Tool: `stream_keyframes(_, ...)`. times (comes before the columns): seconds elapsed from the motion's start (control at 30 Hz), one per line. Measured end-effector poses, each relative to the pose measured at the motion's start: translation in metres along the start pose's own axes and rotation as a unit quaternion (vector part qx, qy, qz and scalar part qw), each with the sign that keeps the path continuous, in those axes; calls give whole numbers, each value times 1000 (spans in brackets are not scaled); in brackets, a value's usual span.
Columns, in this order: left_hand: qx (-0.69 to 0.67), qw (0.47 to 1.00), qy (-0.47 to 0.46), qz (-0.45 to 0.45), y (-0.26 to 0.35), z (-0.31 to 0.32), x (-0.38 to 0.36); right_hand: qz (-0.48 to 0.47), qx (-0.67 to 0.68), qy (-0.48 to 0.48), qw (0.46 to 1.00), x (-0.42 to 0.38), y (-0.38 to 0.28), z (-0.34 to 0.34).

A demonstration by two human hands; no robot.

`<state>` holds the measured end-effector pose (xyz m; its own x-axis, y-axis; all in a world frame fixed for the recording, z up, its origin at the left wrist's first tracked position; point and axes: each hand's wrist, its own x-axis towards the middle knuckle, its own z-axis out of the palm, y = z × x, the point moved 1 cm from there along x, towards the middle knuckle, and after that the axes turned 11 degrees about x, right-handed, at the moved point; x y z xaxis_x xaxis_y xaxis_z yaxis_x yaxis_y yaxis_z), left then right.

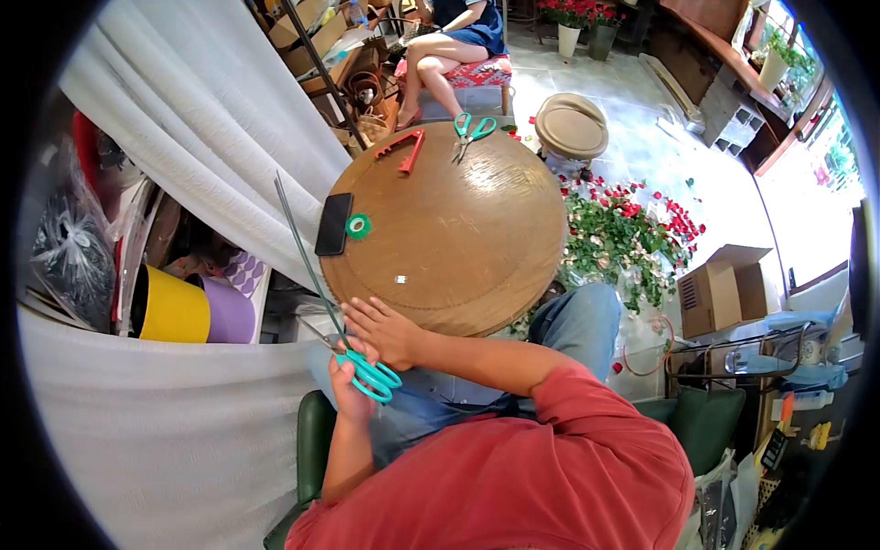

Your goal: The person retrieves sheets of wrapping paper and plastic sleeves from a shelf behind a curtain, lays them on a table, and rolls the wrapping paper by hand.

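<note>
My left hand is closed around teal-handled scissors in front of the table's near left edge, with the blades pointing up and left. A long, thin, dark grey-green stick rises from the same hand and leans to the left. My right hand lies flat with fingers stretched out at the edge of the round wooden table, right beside the left hand. A black phone and a roll of green tape are on the table's left side. Near the front sits a small white piece.
A second pair of teal scissors and a red tool lie at the table's far side. Red roses with leaves cover the floor to the right, near a cardboard box. Beyond the table sits a person.
</note>
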<state>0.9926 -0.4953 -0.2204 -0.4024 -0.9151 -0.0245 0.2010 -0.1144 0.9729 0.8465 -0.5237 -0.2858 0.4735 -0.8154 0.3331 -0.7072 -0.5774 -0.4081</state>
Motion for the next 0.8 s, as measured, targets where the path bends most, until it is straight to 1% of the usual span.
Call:
stream_keyframes(0.03, 6, 1000, -1, 4, 1, -5, -3, -3, 0, 6, 1000, 13, 3, 10)
stream_keyframes(0.07, 17, 1000, 12, 16, 2, -10, -6, 21, 7, 1, 1000, 26, 10, 18)
stream_keyframes(0.1, 27, 999, 26, 30, 4, -13, -8, 43, 13, -5, 999, 36, 12, 14)
stream_keyframes(0.13, 20, 999, 31, 27, 6, -17, -12, 69, 49, -20, 996, 40, 16, 10)
stream_keyframes(0.17, 20, 999, 36, 27, 6, -20, -16, 65, 52, -22, 996, 39, 21, 6)
stream_keyframes(0.2, 11, 998, 50, 20, 7, -23, -20, 108, 49, -17, 993, 34, 29, -5)
stream_keyframes(0.23, 0, 998, 63, 12, 7, -25, -23, 153, 44, -12, 987, 27, 40, -17)
stream_keyframes(0.3, -5, 997, 71, 3, 2, -30, -26, 211, 10, 41, 977, -2, 75, -54)
stream_keyframes(0.33, -6, 998, 67, -1, -2, -34, -26, 249, -35, 54, 966, -22, 96, -76)
stream_keyframes(0.37, -8, 998, 61, -3, -4, -37, -25, 266, -67, 119, 954, -49, 128, -83)
stream_keyframes(0.4, -14, 998, 62, -5, -4, -37, -25, 291, -140, 41, 945, -82, 156, -112)
stream_keyframes(0.43, -20, 999, 49, -14, -2, -36, -24, 380, -247, -18, 891, -119, 181, -149)
stream_keyframes(0.47, -26, 999, 36, -21, -1, -35, -22, 457, -265, -9, 849, -165, 213, -174)
stream_keyframes(0.5, -34, 999, 37, -17, -3, -35, -19, 576, -226, 152, 771, -206, 228, -202)
stream_keyframes(0.57, -23, 1000, 20, 5, -8, -32, -15, 699, -186, 151, 673, -253, 239, -229)
stream_keyframes(0.63, -45, 999, 15, -1, -17, -26, -7, 673, -270, 230, 649, -271, 223, -235)
stream_keyframes(0.67, -55, 998, 13, -10, -20, -22, -5, 624, -199, 157, 739, -264, 223, -232)
stream_keyframes(0.7, -58, 998, 10, -16, -22, -14, -3, 504, -273, 192, 796, -256, 230, -190)
stream_keyframes(0.73, -51, 998, 20, -20, -22, -4, 0, 496, -173, 68, 848, -197, 163, -193)
stream_keyframes(0.77, -39, 998, 33, -22, -19, 4, 3, 463, -103, 2, 880, -157, 126, -172)
stream_keyframes(0.8, -32, 999, 9, -18, -13, 9, 3, 331, -13, 66, 941, -143, 107, -134)
